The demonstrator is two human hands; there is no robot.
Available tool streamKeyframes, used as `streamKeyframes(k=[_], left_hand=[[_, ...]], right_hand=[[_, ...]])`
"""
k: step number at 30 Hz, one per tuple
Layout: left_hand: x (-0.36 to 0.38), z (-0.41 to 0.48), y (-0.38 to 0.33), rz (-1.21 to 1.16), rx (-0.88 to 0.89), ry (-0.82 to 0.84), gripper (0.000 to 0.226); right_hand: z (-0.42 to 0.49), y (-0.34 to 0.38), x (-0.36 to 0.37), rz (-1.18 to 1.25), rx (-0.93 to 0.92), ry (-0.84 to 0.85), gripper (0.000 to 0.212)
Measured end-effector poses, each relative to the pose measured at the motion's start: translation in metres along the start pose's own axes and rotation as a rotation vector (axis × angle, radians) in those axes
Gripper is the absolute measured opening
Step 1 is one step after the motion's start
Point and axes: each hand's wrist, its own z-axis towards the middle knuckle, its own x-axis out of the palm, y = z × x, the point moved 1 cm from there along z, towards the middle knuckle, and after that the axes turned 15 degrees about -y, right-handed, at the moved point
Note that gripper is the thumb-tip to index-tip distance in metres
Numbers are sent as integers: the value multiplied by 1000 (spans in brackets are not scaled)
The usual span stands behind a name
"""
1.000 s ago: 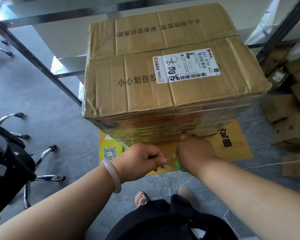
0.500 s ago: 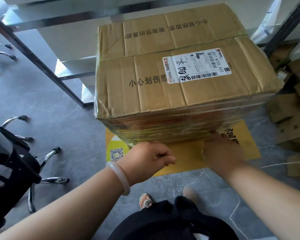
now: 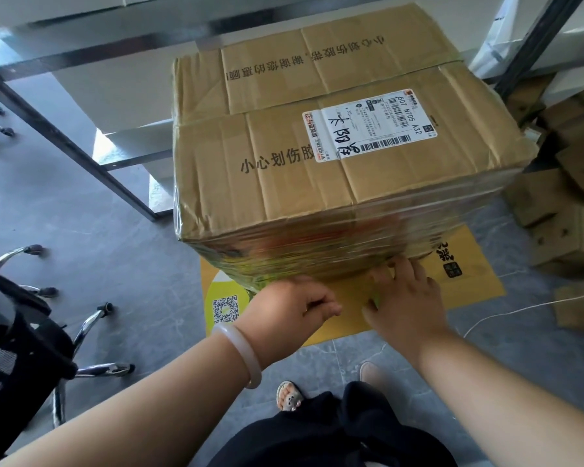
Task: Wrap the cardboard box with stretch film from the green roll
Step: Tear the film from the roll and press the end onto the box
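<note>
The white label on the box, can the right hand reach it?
Probably yes: the label lies uncovered on the box, and nothing stands between it and the right hand low at the front.

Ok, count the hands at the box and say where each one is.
2. The left hand is at the lower front edge of the cardboard box, fingers curled; the right hand is just right of it, fingers spread on the film-wrapped side. Whatever they hold is hidden.
</note>
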Motion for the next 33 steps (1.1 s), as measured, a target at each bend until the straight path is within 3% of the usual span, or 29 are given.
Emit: streamKeyframes(k=[5,10,20,23,26,29,33], left_hand=[[-1,-4,0,52,71,16,28],[2,-11,2,94,133,58,30],[0,-18,5,52,189,-37,34],[2,-19,2,58,239,-136,40],[8,-23,-2,58,242,-203,35],[11,-29,-1,46,205,-303,32],[13,-37,0,-63,146,-386,29]], right_hand=[[-9,-5,9,192,-112,-226,41],[-13,-21,21,176,-46,-253,43],[-33,-21,4,271,-97,-342,49],[-46,14,-8,556,-65,-126,45],[-49,60,-19,824,10,184,22],[-43,88,-20,984,123,317,34],[-34,100,-15,1302,361,308,41]])
